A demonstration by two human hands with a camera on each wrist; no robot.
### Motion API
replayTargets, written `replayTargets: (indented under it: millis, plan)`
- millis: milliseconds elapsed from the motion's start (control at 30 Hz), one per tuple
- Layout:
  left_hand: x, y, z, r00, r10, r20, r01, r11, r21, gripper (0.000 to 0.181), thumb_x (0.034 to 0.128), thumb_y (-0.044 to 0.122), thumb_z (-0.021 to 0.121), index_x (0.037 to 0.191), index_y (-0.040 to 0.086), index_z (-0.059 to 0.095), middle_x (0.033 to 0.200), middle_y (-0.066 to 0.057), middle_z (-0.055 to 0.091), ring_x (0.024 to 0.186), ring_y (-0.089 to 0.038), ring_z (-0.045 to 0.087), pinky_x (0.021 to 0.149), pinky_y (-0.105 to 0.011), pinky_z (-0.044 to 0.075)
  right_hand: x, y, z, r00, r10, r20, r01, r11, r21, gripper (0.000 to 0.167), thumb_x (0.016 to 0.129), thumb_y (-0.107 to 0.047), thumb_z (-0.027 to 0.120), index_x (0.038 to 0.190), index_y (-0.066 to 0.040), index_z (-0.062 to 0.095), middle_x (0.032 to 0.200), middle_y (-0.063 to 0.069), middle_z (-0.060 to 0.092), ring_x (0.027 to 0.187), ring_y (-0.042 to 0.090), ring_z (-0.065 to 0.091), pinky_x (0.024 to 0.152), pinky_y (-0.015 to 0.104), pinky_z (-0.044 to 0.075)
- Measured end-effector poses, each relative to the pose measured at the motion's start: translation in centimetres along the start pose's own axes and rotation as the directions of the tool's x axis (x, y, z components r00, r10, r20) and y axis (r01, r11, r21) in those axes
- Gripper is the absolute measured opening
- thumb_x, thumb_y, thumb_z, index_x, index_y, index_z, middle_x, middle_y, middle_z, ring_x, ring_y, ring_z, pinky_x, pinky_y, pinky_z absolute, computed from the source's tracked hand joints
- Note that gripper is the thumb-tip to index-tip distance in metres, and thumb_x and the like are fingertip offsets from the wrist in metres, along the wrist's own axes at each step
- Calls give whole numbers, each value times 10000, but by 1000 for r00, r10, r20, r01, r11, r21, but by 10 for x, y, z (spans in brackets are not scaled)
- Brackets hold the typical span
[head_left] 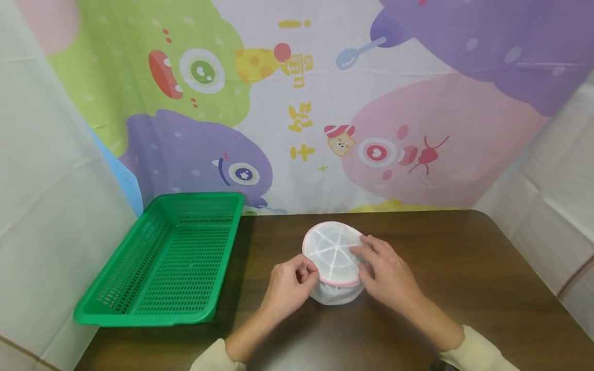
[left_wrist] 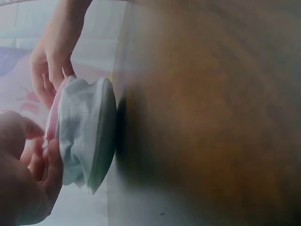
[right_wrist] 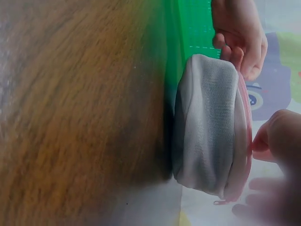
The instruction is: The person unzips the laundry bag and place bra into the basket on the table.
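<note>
A round white mesh laundry bag [head_left: 337, 294] with a pink zip around its upper rim stands on the brown table. Its flat top shows pale spoke-like lines. At the near left of the rim, my left hand [head_left: 290, 283] pinches the edge between thumb and fingers; the right wrist view shows this hand [right_wrist: 242, 33] beyond the bag. My right hand [head_left: 390, 273] touches the right side, fingertips resting on the top and thumb by the rim. A zip pull [right_wrist: 225, 202] hangs at one end of the pink zip in the right wrist view. The bag's sides [left_wrist: 80, 122] look creased.
A green perforated plastic basket [head_left: 211, 304] stands on the left part of the table [head_left: 464, 268]. A cartoon-printed cloth [head_left: 297, 190] hangs behind the table's far edge. Pale cloth walls [head_left: 42, 206] stand at both sides.
</note>
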State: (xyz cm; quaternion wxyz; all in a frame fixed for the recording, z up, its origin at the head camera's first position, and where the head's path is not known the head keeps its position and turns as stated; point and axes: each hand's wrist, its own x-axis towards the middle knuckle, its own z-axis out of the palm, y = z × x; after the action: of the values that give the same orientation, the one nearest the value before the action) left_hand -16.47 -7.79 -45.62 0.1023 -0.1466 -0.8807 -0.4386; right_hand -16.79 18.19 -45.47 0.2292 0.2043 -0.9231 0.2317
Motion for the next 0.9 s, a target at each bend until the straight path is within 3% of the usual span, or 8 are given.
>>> replayTargets:
  millis: [133, 233, 367, 467, 667, 900]
  plan:
    - [9, -3, -4, 993, -28, -118, 28, 1000, -6, 56, 959, 91, 787, 979, 133, 756, 702, 53, 563, 645, -44, 504, 658, -217, 431, -2, -4, -3, 999, -18, -45, 18, 1000, -6, 350, 903, -60, 822, 1247, -121, 825, 1444, 199, 732, 1304, 411, 715, 874, 575, 670]
    - [14, -6, -5, 989, -28, -147, 28, 1000, 0, 163, 963, 81, 792, 1123, 105, 778, 865, -23, 696, 798, -144, 668, 780, -295, 531, -5, -9, -5, 998, -27, -58, 26, 1000, -12, 356, 892, -79, 841, 1242, -140, 823, 1431, 182, 726, 1276, 390, 714, 797, 524, 658]
    - [17, -10, -3, 998, -21, -60, 22, 1000, 3, 421, 990, 97, 793, 1407, 64, 742, 1273, -136, 772, 1181, -310, 771, 1056, -509, 606, -10, -15, -3, 998, -35, -46, 35, 999, -16, 348, 894, -111, 867, 1235, -165, 822, 1376, 146, 741, 1244, 351, 717, 764, 495, 654]
    - [17, -12, -2, 1000, -30, 2, 30, 1000, -3, 510, 997, 114, 799, 1491, 33, 700, 1444, -175, 732, 1285, -346, 759, 1141, -579, 584, -13, -16, 0, 998, -45, -38, 44, 999, -19, 339, 897, -125, 882, 1227, -168, 820, 1321, 117, 755, 1212, 322, 721, 778, 496, 663]
    - [16, -11, -3, 997, -57, 51, 57, 998, -4, 525, 982, 130, 805, 1476, -10, 697, 1505, -207, 702, 1288, -357, 780, 1146, -576, 598, -14, -16, 3, 997, -56, -45, 55, 998, -12, 348, 873, -101, 889, 1208, -159, 816, 1297, 98, 762, 1216, 309, 719, 849, 508, 672]
    - [14, -9, -3, 993, -90, 74, 89, 996, 22, 466, 992, 152, 794, 1419, -21, 725, 1433, -221, 734, 1267, -378, 770, 1128, -585, 603, -13, -14, 4, 998, -54, -43, 55, 998, 7, 348, 857, -57, 855, 1193, -140, 811, 1298, 99, 768, 1224, 311, 722, 934, 523, 664]
